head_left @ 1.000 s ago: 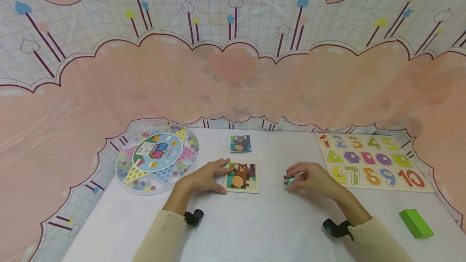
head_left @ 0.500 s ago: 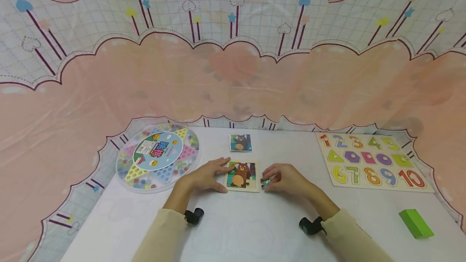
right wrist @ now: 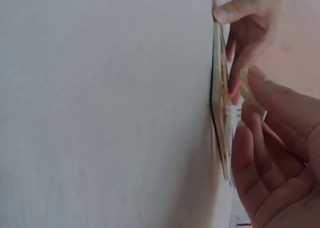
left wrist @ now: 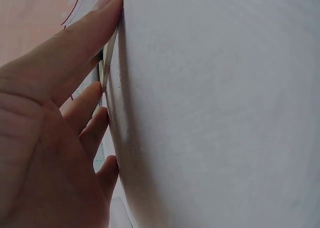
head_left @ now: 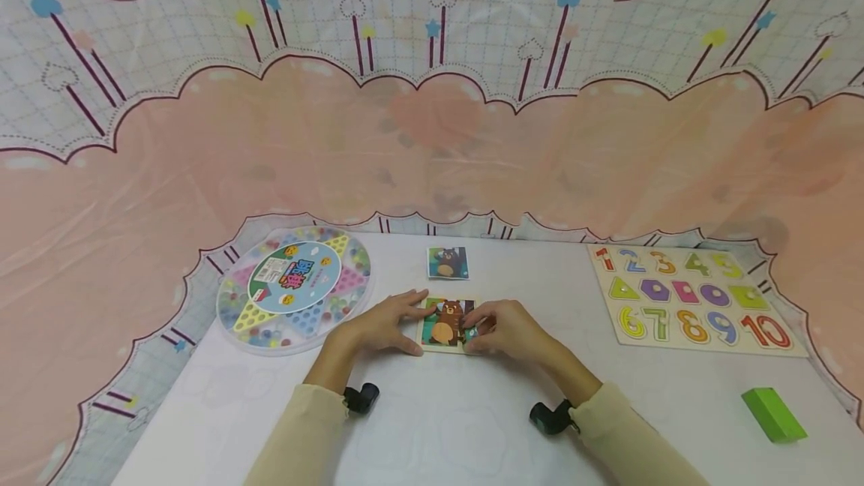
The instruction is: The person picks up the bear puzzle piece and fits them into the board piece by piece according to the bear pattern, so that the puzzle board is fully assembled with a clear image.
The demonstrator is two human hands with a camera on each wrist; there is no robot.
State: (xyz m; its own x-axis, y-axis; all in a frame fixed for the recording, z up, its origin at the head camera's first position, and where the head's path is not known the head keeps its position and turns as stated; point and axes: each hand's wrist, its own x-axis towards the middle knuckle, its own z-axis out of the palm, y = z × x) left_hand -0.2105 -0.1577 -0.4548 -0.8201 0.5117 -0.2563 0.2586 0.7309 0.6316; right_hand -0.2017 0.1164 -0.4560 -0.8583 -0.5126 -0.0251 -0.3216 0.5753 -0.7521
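Observation:
A small square bear puzzle board (head_left: 442,325) lies on the white table in the head view. My left hand (head_left: 388,325) rests at its left side, thumb at the near corner and index finger reaching onto the picture. In the left wrist view the fingers of my left hand (left wrist: 65,118) are fairly straight and spread along the board's edge. My right hand (head_left: 506,328) pinches a teal puzzle piece (head_left: 470,334) over the lower right part of the board. The right wrist view has my right hand (right wrist: 275,153) beside the board (right wrist: 218,93); whether the piece touches it cannot be told.
Behind the board lies a bear picture card (head_left: 448,263). A round Chinese checkers set (head_left: 293,291) with marbles is at the left. To the right are a number-and-shape puzzle board (head_left: 695,298) and a green block (head_left: 773,415). A patterned cloth (head_left: 432,148) hangs behind the table (head_left: 432,426).
My right hand has moved left with the puzzle piece, from the bare table to over the board's right side. My left hand has stayed at the board's left edge.

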